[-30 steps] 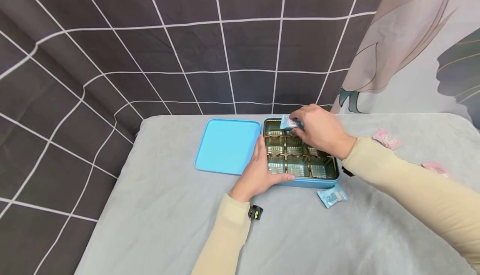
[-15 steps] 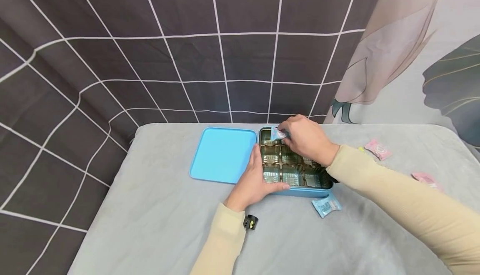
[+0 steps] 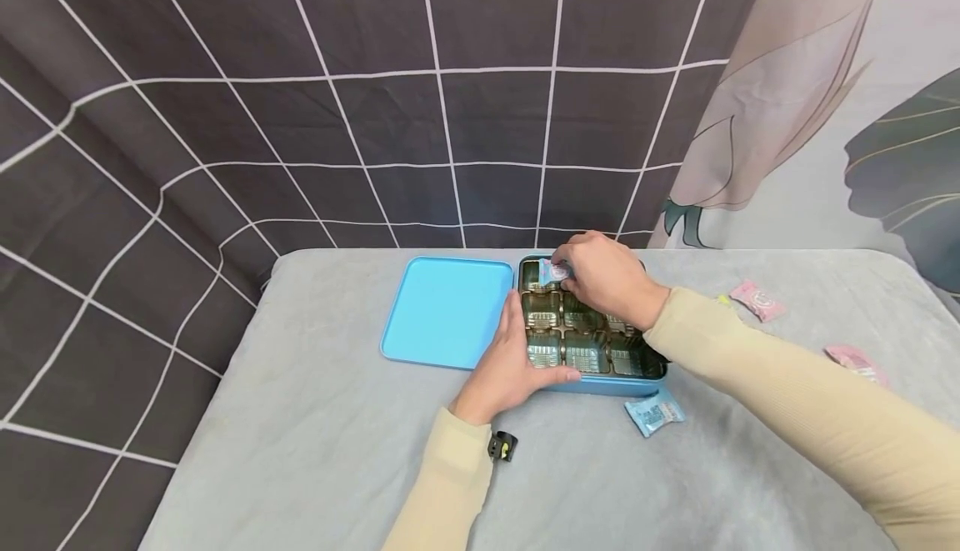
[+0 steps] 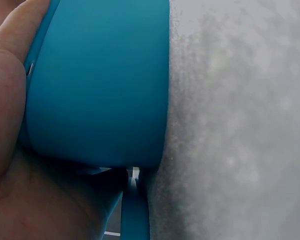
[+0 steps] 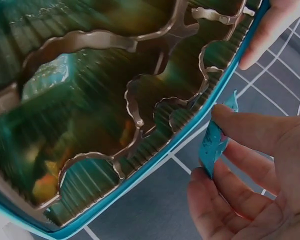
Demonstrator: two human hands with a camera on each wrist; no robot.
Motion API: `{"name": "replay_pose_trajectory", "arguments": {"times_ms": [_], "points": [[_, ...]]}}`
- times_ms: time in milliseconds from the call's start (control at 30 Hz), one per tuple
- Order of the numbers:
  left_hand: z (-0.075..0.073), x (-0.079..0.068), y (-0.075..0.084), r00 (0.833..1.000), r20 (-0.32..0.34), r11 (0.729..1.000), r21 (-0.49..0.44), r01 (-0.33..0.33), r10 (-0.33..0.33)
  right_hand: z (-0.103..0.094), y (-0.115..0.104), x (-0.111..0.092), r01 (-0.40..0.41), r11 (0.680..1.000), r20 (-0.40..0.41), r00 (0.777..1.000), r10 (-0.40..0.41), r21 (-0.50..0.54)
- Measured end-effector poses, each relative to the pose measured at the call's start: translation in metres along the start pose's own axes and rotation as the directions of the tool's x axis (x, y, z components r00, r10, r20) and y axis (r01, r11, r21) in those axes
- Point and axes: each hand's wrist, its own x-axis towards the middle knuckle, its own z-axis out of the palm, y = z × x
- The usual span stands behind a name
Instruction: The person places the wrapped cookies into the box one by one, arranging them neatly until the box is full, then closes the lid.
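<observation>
In the head view a blue tin [image 3: 615,385] with a bronze-coloured divided plastic tray [image 3: 583,340] stands near the back of the bed-like surface. My left hand [image 3: 504,368] rests against its near left corner, fingers straight along the left side and thumb along the front rim. The left wrist view shows palm and thumb close against the blue wall [image 4: 97,85]. Between thumb and fingers my right hand [image 3: 603,276] pinches a small blue wrapped candy [image 5: 212,145], over the back left compartments in the head view. Part of the tray is hidden under the right hand and sleeve.
A flat blue lid [image 3: 446,311] lies left of the tin. Another blue wrapped candy [image 3: 654,412] is in front of it. Two pink wrapped candies, one farther back [image 3: 757,300] and one nearer [image 3: 857,363], lie to the right. Behind hangs a dark grid-patterned curtain [image 3: 360,117].
The right hand has moved slightly left and lower with the blue wrapped candy, toward the back left compartment. The head view has shifted a little. The left hand keeps its place on the tin.
</observation>
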Motion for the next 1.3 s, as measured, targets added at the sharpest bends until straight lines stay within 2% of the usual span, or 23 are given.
{"name": "replay_pose_trajectory", "arguments": {"times_ms": [433,600,1000,1300], "points": [[0.0,0.0,0.0,1.0,0.0,1.0,0.009,-0.002,0.002,0.005,-0.002,0.007,0.011,0.999,0.016,1.0,-0.011,0.051],[0.001,-0.001,-0.001,1.0,0.004,1.0,0.015,-0.005,0.005,0.008,-0.001,0.013,-0.001,0.998,0.049,0.999,-0.001,0.06],[0.0,0.0,-0.001,1.0,0.016,1.0,-0.011,0.002,-0.001,0.024,-0.001,0.025,0.008,0.992,0.072,0.997,-0.017,0.128],[0.0,0.001,-0.001,1.0,0.018,1.0,-0.003,0.005,-0.005,0.027,-0.006,0.031,-0.026,0.989,0.106,0.994,0.01,0.147]]}}
